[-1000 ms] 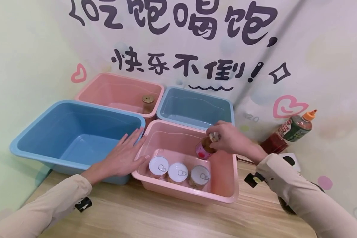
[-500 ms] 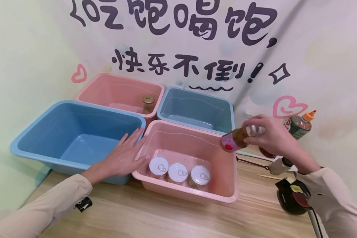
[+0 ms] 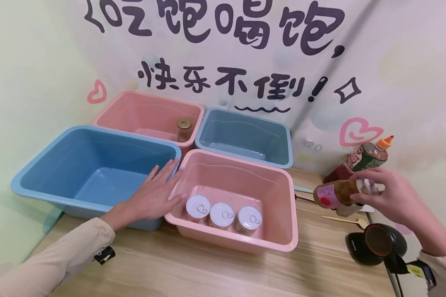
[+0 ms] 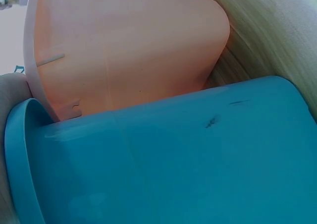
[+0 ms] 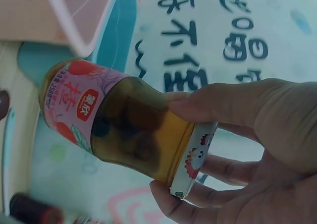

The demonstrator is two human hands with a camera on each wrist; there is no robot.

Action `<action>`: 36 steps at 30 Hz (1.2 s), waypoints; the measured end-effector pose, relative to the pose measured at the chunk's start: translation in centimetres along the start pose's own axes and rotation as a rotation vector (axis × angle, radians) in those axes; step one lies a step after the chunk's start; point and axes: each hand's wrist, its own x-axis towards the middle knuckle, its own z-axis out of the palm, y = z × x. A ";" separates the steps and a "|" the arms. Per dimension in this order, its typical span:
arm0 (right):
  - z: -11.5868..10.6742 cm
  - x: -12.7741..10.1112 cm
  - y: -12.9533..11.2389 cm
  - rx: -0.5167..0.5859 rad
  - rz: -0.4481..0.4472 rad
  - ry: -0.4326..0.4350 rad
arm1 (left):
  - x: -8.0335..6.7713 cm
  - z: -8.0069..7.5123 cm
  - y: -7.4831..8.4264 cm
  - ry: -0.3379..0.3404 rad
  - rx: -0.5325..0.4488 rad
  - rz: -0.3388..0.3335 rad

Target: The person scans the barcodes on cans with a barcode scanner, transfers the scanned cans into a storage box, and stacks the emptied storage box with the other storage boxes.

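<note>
We hold the jar in the right hand, thumb and fingers pinching it about the lid and neck; it lies well tilted, base to the left, in the air over the tabletop, to the right of the near pink bin. Our left hand has its fingers straight and a little spread, lying where the rims of the front blue bin and that pink bin meet.

What could go wrong, we judge, is mostly in the grip: with only the lid end pinched, the glass could swing or slip if the fingers loosen. The base could also knock the sauce bottle, which stands just behind it in the head view; whether they touch we cannot tell. Set down at this tilt, the jar might roll onto the spoon. Too much weight from the left hand might shift a bin.

A second ago the jar was inside the pink bin, behind the three cans; now it has cleared the right rim. The cans and our left hand have stayed put.
</note>
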 end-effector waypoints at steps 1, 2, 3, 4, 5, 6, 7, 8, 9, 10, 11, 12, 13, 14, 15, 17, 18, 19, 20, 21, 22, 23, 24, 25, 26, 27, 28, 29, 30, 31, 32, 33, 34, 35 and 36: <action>0.1 -0.5 0.5 0.000 0.005 -0.002 | 0.0 0.0 0.0 0.001 0.001 0.000; 0.2 -0.9 0.8 -0.002 0.015 -0.007 | 0.0 0.0 0.0 0.002 0.002 -0.001; 0.3 -1.4 1.3 -0.006 0.022 -0.005 | 0.0 0.0 0.0 0.003 0.003 -0.001; 0.5 -1.8 1.7 0.000 0.030 -0.007 | 0.0 0.0 0.0 0.003 0.005 -0.002; 0.6 -2.2 2.2 0.008 0.032 -0.006 | 0.0 0.0 -0.1 0.004 0.006 -0.002; 0.8 -2.7 2.6 0.014 0.035 -0.002 | 0.0 0.0 -0.1 0.006 0.008 0.000; 1.0 -3.1 3.0 0.022 0.042 0.000 | 0.0 0.0 -0.1 0.006 0.009 0.001; 1.2 -3.5 3.4 0.030 0.050 0.001 | 0.0 0.0 -0.1 0.007 0.009 0.001; 1.4 -3.9 3.8 0.039 0.062 -0.002 | 0.0 0.0 -0.1 0.008 0.010 0.003; 1.6 -4.3 4.1 0.053 0.075 -0.006 | 0.0 0.1 -0.1 0.009 0.011 0.005; 1.9 -4.7 4.4 0.056 0.082 -0.003 | 0.0 0.1 -0.1 0.011 0.010 0.007; 2.1 -5.0 4.7 0.063 0.088 -0.006 | 0.0 0.1 -0.1 0.011 0.010 0.008; 2.3 -5.4 4.9 0.064 0.090 -0.002 | 0.1 0.1 -0.1 0.008 0.008 0.006; 2.5 -5.7 5.2 0.067 0.091 0.004 | 0.1 0.1 -0.1 0.007 0.008 0.007; 2.7 -6.1 5.4 0.068 0.093 0.011 | 0.1 0.1 -0.1 0.006 0.008 0.007; 3.1 -6.8 5.9 0.078 0.098 0.019 | 0.1 0.1 -0.2 0.001 0.006 0.006; 3.2 -7.1 6.1 0.083 0.100 0.022 | 0.1 0.1 -0.2 -0.001 0.006 0.005; 3.4 -7.5 6.3 0.085 0.105 0.025 | 0.1 0.1 -0.2 -0.003 0.005 0.004; 3.6 -7.7 6.5 0.088 0.109 0.028 | 0.1 0.1 -0.2 -0.005 0.006 0.004; 3.8 -8.0 6.7 0.088 0.116 0.025 | 0.1 0.1 -0.2 -0.005 0.007 0.003; 3.9 -8.2 6.9 0.084 0.122 0.022 | 0.1 0.2 -0.2 -0.005 0.009 0.003; 4.0 -8.5 7.0 0.081 0.129 0.018 | 0.1 0.2 -0.2 -0.006 0.011 0.002; 4.2 -8.6 7.1 0.079 0.137 0.015 | 0.1 0.2 -0.2 -0.007 0.012 0.001; 4.2 -8.7 7.2 0.072 0.146 0.011 | 0.1 0.2 -0.2 -0.007 0.012 0.000; 4.3 -8.9 7.3 0.065 0.152 0.008 | 0.1 0.1 -0.1 -0.008 0.013 -0.001; 4.4 -9.0 7.4 0.062 0.159 0.002 | 0.1 0.1 -0.1 -0.008 0.014 -0.001; 4.5 -9.1 7.6 0.059 0.160 -0.001 | 0.0 0.1 -0.1 -0.008 0.014 -0.001; 4.6 -9.2 7.7 0.062 0.159 -0.003 | 0.1 0.1 -0.1 -0.009 0.013 -0.001; 4.6 -9.4 7.8 0.061 0.156 -0.004 | 0.1 0.1 -0.1 -0.009 0.013 -0.002; 4.7 -9.5 7.9 0.062 0.147 -0.001 | 0.1 0.1 -0.2 -0.009 0.015 -0.001; 4.8 -9.6 8.0 0.068 0.138 0.003 | 0.1 0.1 -0.2 -0.009 0.016 -0.001; 4.9 -9.7 8.1 0.072 0.129 0.006 | 0.1 0.2 -0.2 -0.009 0.018 -0.001; 4.9 -9.8 8.1 0.076 0.119 0.010 | 0.1 0.2 -0.2 -0.011 0.017 -0.001; 5.0 -9.9 8.2 0.077 0.111 0.013 | 0.1 0.2 -0.2 -0.012 0.017 -0.002; 5.1 -10.0 8.2 0.075 0.103 0.017 | 0.1 0.2 -0.2 -0.013 0.018 -0.002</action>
